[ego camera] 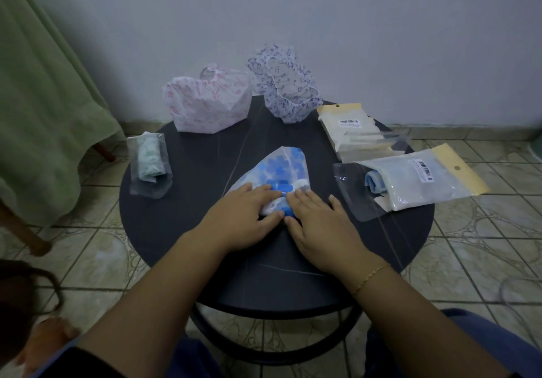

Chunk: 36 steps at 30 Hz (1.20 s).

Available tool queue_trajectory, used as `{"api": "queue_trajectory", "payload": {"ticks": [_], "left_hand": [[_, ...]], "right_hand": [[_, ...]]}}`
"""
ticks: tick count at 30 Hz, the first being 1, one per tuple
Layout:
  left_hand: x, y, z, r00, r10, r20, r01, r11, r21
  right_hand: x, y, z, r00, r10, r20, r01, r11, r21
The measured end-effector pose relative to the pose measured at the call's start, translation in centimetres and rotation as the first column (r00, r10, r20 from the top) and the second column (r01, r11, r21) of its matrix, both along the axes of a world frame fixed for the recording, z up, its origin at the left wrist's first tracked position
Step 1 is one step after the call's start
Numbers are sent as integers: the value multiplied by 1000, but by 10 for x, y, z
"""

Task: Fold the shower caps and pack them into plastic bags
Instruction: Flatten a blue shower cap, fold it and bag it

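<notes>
A blue-dotted shower cap [283, 168] lies partly folded at the middle of the round dark table [205, 254]. My left hand [243, 219] and my right hand [319, 228] press side by side on its rolled near edge, fingers closed around the roll. A pink-patterned cap [208, 102] and a purple-patterned cap [289, 84] stand unfolded at the back. At the left lies a plastic bag [149, 166] holding a rolled green cap. On the right, a bag [410, 181] with a blue cap partly inside lies next to a stack of flat bags [352, 130].
A green cloth [44, 108] hangs over furniture at the left. The white wall [381, 40] stands close behind the table. Tiled floor [484, 245] surrounds it. My knees in blue trousers [469, 348] are under the near edge.
</notes>
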State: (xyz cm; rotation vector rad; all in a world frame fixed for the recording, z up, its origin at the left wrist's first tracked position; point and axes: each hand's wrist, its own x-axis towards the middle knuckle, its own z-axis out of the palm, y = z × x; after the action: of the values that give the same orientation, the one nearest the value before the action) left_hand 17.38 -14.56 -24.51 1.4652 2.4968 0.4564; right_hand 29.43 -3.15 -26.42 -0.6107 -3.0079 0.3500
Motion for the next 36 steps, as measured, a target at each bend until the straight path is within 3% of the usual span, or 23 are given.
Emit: {"api": "queue_trajectory", "payload": {"ticks": [6, 10, 11, 14, 17, 23, 28, 30, 33, 36], "left_hand": [[-6, -5, 0, 998, -42, 45, 45, 997, -63], [-13, -15, 8, 983, -127, 134, 141, 985, -101], [-15, -17, 9, 979, -141, 148, 158, 981, -111], [-19, -20, 13, 970, -176, 170, 201, 969, -145], [-21, -20, 15, 964, -197, 178, 227, 959, -169], [-22, -20, 13, 964, -208, 164, 238, 953, -186], [-20, -20, 10, 969, -212, 125, 232, 956, -180], [-19, -20, 9, 974, -208, 88, 221, 958, -185], [-17, -21, 8, 977, -213, 6, 210, 957, -199], [-14, -21, 8, 975, -219, -43, 205, 955, -213]], "right_hand": [[5, 1, 8, 999, 3, -49, -5, 999, -43], [7, -3, 7, 951, 3, -309, 3, 1000, 21], [7, -4, 6, 948, 38, -315, -31, 999, 26], [5, -3, 2, 992, 89, -89, -89, 996, 6], [0, -1, 0, 997, 34, 70, -32, 999, -32], [-12, 3, 9, 995, -69, 74, 82, 980, -180], [-16, 9, 8, 992, -80, 99, 96, 981, -169], [-16, 11, 4, 998, -65, 2, 65, 985, -159], [-7, 9, 9, 944, -29, -327, 3, 997, -80], [9, 5, 13, 960, 106, -259, -112, 994, -8]]}}
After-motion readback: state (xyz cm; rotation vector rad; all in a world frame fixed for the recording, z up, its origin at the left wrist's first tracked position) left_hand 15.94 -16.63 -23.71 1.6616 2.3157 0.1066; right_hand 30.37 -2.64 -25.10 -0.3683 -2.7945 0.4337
